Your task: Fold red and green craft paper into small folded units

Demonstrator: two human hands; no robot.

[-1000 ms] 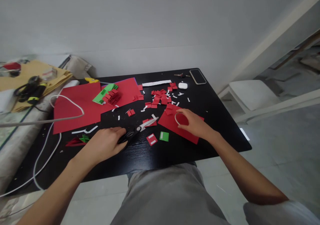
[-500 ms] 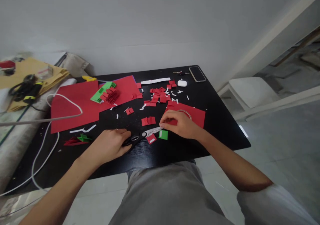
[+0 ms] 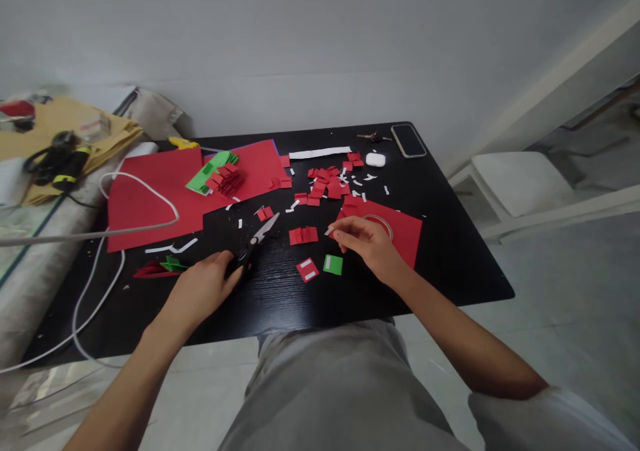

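My left hand (image 3: 210, 279) is closed round the black handles of a pair of scissors (image 3: 260, 233); the blades point away and to the right, over the table. My right hand (image 3: 367, 241) pinches a small piece of white tape (image 3: 329, 231) between thumb and fingertips. Below it lie a green paper square (image 3: 336, 265) with one white strip on it and a red paper square (image 3: 311, 274) with two white strips. A folded red paper piece (image 3: 303, 236) sits between the two hands. Under and beyond my right hand is a red sheet (image 3: 407, 234) with a ring-shaped roll (image 3: 384, 223) on it.
Folded red pieces (image 3: 327, 183) and white scraps lie scattered on the black table (image 3: 280, 304). Red sheets (image 3: 155, 201) carry a green stack (image 3: 200, 179). A white earbud case (image 3: 376, 160), keys (image 3: 374, 137) and a phone (image 3: 409, 141) lie at the back right. White cable (image 3: 150, 187) loops on the left.
The scissors have moved left, away from my right hand. My right hand has lifted off with the small white piece. A second white strip now shows on the red square.
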